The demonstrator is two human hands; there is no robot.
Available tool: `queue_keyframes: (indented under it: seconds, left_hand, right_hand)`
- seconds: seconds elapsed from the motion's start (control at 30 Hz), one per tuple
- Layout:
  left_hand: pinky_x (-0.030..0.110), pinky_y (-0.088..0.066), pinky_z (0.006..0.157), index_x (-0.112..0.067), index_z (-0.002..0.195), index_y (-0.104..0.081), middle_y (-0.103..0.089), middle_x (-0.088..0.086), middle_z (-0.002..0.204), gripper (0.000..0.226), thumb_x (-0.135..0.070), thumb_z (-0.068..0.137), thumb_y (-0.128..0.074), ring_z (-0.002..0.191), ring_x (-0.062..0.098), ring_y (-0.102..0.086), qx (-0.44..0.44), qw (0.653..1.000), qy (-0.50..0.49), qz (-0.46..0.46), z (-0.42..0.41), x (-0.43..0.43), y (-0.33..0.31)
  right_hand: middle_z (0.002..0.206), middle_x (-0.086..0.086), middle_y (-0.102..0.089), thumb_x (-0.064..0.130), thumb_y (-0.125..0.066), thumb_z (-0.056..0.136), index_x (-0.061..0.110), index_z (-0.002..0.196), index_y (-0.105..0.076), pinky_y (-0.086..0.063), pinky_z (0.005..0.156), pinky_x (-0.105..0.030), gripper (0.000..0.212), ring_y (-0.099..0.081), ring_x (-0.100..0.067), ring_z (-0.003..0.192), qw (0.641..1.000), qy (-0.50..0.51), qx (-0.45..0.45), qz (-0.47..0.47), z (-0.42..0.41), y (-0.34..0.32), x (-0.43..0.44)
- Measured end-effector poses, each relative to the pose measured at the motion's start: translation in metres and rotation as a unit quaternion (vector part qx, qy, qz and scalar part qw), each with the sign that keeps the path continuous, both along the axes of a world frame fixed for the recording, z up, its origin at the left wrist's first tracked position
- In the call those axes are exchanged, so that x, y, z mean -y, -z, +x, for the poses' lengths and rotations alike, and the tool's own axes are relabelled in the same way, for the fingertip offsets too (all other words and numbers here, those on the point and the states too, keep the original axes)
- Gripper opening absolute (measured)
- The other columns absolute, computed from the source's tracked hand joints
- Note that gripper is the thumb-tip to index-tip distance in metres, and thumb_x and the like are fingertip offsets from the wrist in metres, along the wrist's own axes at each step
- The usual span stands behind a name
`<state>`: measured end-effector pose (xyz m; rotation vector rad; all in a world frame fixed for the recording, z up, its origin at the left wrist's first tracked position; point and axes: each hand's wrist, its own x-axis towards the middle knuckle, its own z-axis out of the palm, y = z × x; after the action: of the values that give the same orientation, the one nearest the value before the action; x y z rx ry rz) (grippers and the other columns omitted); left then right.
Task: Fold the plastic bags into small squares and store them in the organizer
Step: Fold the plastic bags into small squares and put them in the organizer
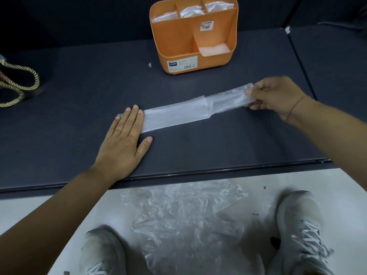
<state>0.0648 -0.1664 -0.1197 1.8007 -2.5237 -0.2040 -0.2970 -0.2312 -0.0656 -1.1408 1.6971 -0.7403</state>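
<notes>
The left hand point(124, 139) lay flat, pinning one end of the bag strip point(176, 114) to the table point(79, 80), while the right hand point(276, 98) pinched the other end taut, probably for folding.

Markings on my organizer: two labels, neither legible.

The orange organizer point(218, 58) in front of me carries a white front label point(184, 64) low on its near wall. On that label a dark blue patch point(172, 63) at the left bears white characters, with rows of fine print to its right, all too small for me to read. A smaller white sticker point(206, 26) sits high on an inner wall, with a few short printed lines, too blurred to make out.
</notes>
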Motion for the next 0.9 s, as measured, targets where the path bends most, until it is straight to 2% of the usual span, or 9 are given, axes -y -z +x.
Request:
queue_keyframes:
  seconds: [0.07, 0.17, 0.23, 0.37, 0.47, 0.57, 0.67, 0.77, 0.9]
  left_hand:
    - [0.024, 0.012, 0.120, -0.015, 0.154, 0.001, 0.006, -0.002, 0.161, 0.076, -0.061, 0.094, -0.006, 0.149, 0.010, 0.007, -0.003, 1.000, 0.014, 0.009, 0.004, 0.005, -0.001]
    - [0.024, 0.010, 0.120, -0.012, 0.156, -0.005, 0.001, 0.002, 0.163, 0.079, -0.063, 0.095, -0.007, 0.150, 0.011, 0.006, 0.006, 0.999, 0.044, 0.021, 0.013, 0.014, -0.002]
    - [0.026, 0.007, 0.121, -0.012, 0.157, -0.006, -0.001, 0.002, 0.163, 0.081, -0.065, 0.096, -0.004, 0.151, 0.012, 0.003, 0.016, 0.998, 0.063, 0.022, 0.017, 0.019, -0.003]
    - [0.029, 0.005, 0.122, -0.016, 0.157, -0.006, -0.002, 0.001, 0.164, 0.080, -0.068, 0.096, -0.005, 0.151, 0.013, 0.002, 0.025, 0.994, 0.101, 0.027, 0.022, 0.032, -0.007]
    - [0.031, 0.006, 0.122, -0.019, 0.158, -0.005, -0.004, -0.001, 0.165, 0.081, -0.070, 0.096, -0.008, 0.151, 0.012, 0.004, 0.034, 0.991, 0.128, 0.026, 0.026, 0.042, -0.009]
    - [0.034, 0.008, 0.122, -0.018, 0.158, -0.007, -0.006, 0.001, 0.165, 0.084, -0.073, 0.094, -0.012, 0.152, 0.013, 0.003, 0.035, 0.989, 0.142, 0.012, 0.017, 0.046, -0.012]
    - [0.035, 0.005, 0.122, -0.011, 0.156, -0.018, -0.015, 0.006, 0.163, 0.089, -0.072, 0.091, -0.026, 0.151, 0.018, -0.007, -0.013, 0.987, 0.160, -0.002, -0.024, 0.031, -0.015]
    - [0.037, -0.003, 0.123, -0.007, 0.155, -0.019, -0.017, 0.008, 0.163, 0.087, -0.063, 0.091, -0.037, 0.151, 0.021, -0.011, -0.082, 0.978, 0.192, 0.001, -0.085, -0.003, -0.015]
    - [0.035, -0.007, 0.122, -0.001, 0.153, -0.018, -0.023, 0.012, 0.161, 0.080, -0.046, 0.091, -0.043, 0.150, 0.022, -0.016, -0.197, 0.967, 0.163, 0.001, -0.146, -0.042, -0.024]
  right_hand:
    - [0.090, -0.014, -0.068, 0.013, -0.063, 0.093, 0.007, 0.091, -0.061, -0.059, 0.063, -0.022, 0.007, -0.071, -0.013, 0.070, 0.992, 0.034, 0.097, 0.070, -0.002, -0.005, -0.003]
    - [0.104, -0.015, -0.068, 0.028, -0.066, 0.090, 0.006, 0.105, -0.060, -0.060, 0.065, -0.029, 0.027, -0.071, -0.019, 0.087, 0.978, 0.052, 0.155, 0.129, -0.007, -0.010, 0.000]
    - [0.105, -0.010, -0.067, 0.030, -0.069, 0.087, 0.009, 0.111, -0.059, -0.059, 0.062, -0.028, 0.033, -0.069, -0.018, 0.090, 0.982, 0.024, 0.123, 0.140, -0.005, -0.013, 0.001]
    - [0.090, -0.004, -0.067, 0.014, -0.074, 0.083, 0.011, 0.105, -0.062, -0.056, 0.054, -0.021, 0.025, -0.065, -0.012, 0.078, 0.992, -0.054, 0.011, 0.110, 0.005, -0.012, -0.001]
    - [0.075, -0.005, -0.064, 0.004, -0.071, 0.083, 0.009, 0.100, -0.064, -0.053, 0.049, -0.019, 0.019, -0.062, -0.012, 0.068, 0.988, -0.107, -0.025, 0.112, 0.010, -0.009, -0.010]
    - [0.074, -0.006, -0.064, 0.001, -0.070, 0.083, 0.011, 0.096, -0.066, -0.050, 0.048, -0.016, 0.016, -0.060, -0.008, 0.062, 0.986, -0.113, -0.027, 0.116, 0.006, -0.009, -0.026]
    - [0.076, -0.004, -0.065, 0.000, -0.068, 0.084, 0.012, 0.092, -0.065, -0.050, 0.048, -0.016, 0.014, -0.060, -0.003, 0.058, 0.985, -0.092, 0.026, 0.146, -0.001, -0.014, -0.044]
    - [0.070, 0.000, -0.066, 0.001, -0.066, 0.084, 0.011, 0.093, -0.065, -0.051, 0.049, -0.017, 0.014, -0.061, -0.003, 0.057, 0.975, -0.100, 0.069, 0.185, -0.004, -0.023, -0.064]
    - [0.072, -0.004, -0.065, 0.007, -0.076, 0.071, 0.011, 0.094, -0.065, -0.052, 0.051, -0.020, 0.026, -0.062, -0.009, 0.061, 0.953, -0.155, 0.141, 0.220, 0.002, -0.040, -0.083]
